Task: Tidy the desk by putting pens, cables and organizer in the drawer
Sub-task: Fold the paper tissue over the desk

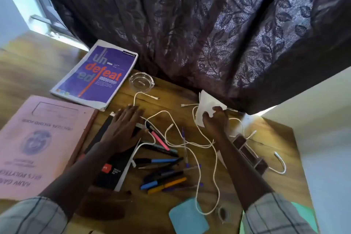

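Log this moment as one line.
left hand: flat on black notebook | right hand: gripping white paper | pens, cables, organizer: on desk

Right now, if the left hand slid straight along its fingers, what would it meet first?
Probably the white cable just beyond the left hand, then the glass dish; depth is unclear.

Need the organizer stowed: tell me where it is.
Head view, desk's right side: the dark organizer lies beside the right forearm, among white cables.
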